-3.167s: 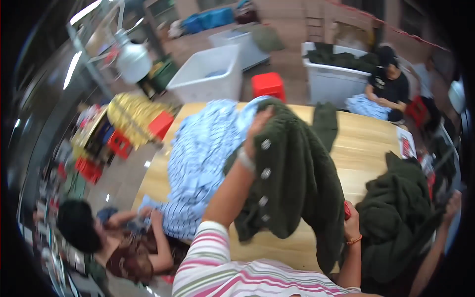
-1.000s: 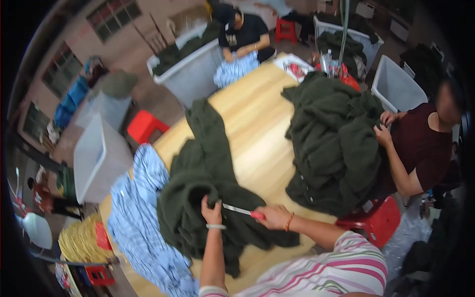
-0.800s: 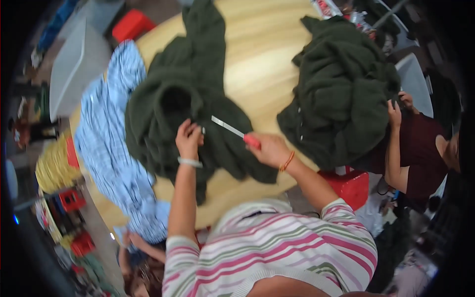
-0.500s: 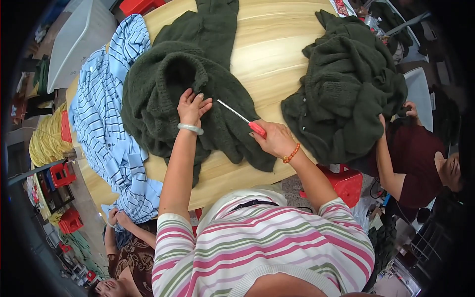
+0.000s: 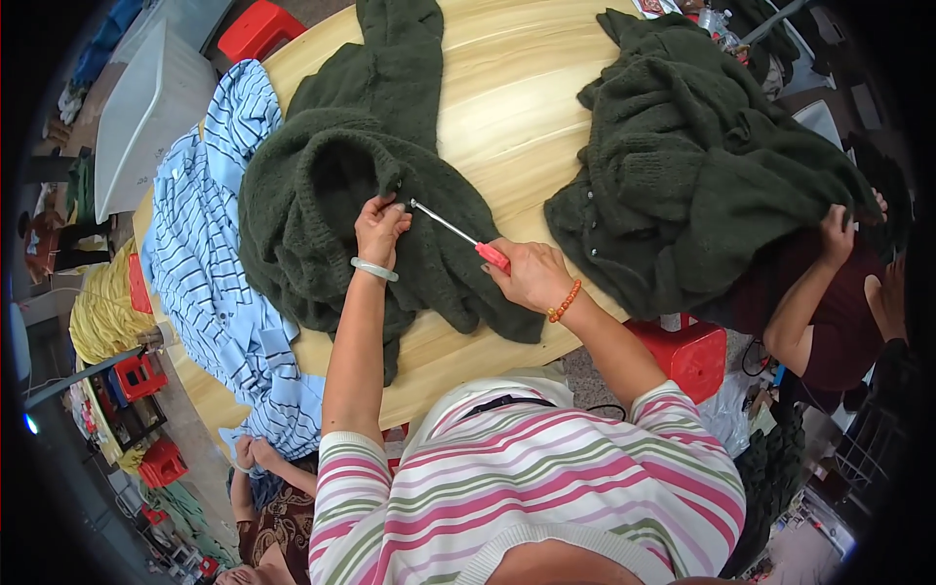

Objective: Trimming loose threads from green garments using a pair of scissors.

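Note:
A dark green knitted sweater (image 5: 288,229) lies bunched on the table before me, its ribbed opening facing up. My left hand (image 5: 379,232), with a pale bangle on its wrist, is closed on the sweater's edge beside that opening. My right hand (image 5: 534,277) is wrapped around the red handle of a tool with a thin metal shaft (image 5: 445,223). The shaft points left, and its tip lies close to my left fingertips, by a small shiny spot on the knit. I cannot make out whether the tip touches the cloth.
To the left on the wooden table (image 5: 497,107) lies a blue striped garment (image 5: 214,224), held at its near end by a person. At right another person grips a second dark green knit (image 5: 673,175). Red stools (image 5: 682,356) and a white bin (image 5: 146,127) surround the table.
The tool's tip has come over to my left fingers, which have closed from a looser spread. At right, the other person has pulled the second green knit further right.

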Tool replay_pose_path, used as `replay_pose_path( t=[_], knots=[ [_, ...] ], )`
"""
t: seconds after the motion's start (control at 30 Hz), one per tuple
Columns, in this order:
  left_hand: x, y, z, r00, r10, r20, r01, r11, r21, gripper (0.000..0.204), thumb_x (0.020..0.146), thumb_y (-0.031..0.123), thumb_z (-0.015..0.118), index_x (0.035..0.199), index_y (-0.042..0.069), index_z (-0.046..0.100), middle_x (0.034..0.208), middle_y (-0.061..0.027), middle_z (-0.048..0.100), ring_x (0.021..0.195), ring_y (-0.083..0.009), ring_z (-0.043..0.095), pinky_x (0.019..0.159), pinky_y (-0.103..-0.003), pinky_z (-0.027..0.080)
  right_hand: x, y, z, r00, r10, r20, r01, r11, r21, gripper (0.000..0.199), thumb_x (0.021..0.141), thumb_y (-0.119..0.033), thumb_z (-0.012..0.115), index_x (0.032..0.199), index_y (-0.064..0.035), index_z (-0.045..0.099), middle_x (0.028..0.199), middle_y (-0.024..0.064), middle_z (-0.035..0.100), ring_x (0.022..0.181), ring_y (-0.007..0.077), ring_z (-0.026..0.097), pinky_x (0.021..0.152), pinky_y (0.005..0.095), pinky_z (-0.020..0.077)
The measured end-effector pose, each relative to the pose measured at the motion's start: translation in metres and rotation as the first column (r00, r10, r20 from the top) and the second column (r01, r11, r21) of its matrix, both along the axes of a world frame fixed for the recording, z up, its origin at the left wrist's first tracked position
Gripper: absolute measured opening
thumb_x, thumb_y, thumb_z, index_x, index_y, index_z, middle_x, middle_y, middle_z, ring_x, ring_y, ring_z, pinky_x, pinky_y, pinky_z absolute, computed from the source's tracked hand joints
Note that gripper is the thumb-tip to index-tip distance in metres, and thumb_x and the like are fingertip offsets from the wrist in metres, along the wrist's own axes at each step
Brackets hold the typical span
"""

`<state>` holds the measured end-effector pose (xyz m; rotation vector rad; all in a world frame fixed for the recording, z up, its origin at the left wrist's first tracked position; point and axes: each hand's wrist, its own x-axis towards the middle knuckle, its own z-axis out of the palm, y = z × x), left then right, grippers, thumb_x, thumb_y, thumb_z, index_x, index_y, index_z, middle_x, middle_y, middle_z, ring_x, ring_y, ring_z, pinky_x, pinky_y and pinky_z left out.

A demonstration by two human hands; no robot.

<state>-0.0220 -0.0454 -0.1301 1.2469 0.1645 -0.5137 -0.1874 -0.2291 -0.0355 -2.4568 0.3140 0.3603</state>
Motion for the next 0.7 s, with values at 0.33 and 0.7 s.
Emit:
replay_pose_path(
  t=[0.33, 0.7],
  knots=[
    [-0.002, -0.012, 0.001, 0.996, -0.073, 0.048, 0.061, 0.974, 0.22, 0.014, 0.078, -0.002, 0.065, 0.091, -0.001, 0.059, 0.075, -0.0057, 0.062, 0.058, -0.0125, 0.06, 0.053, -0.022, 0.05, -0.009, -0.004, -0.003, 0.999, 0.008, -0.047, -0.01, 0.999, -0.037, 0.02, 0.083, -0.028, 0.057, 0.092, -0.0097, 0.06, 0.077, 0.0186, 0.064, 0.078, 0.0371, 0.062, 0.072, 0.0447, 0.0472],
    [-0.011, -0.013, 0.001, 0.998, -0.007, -0.059, 0.006, 1.0, -0.016, 0.025, 0.078, -0.008, 0.062, 0.099, 0.0, 0.051, 0.083, -0.0094, 0.062, 0.067, -0.0187, 0.065, 0.059, -0.025, 0.055, -0.01, -0.004, 0.004, 0.999, -0.029, -0.031, 0.028, 0.999, -0.026, 0.02, 0.082, -0.025, 0.058, 0.089, -0.0062, 0.06, 0.076, 0.0191, 0.064, 0.078, 0.0374, 0.062, 0.071, 0.0451, 0.0473]
  ],
)
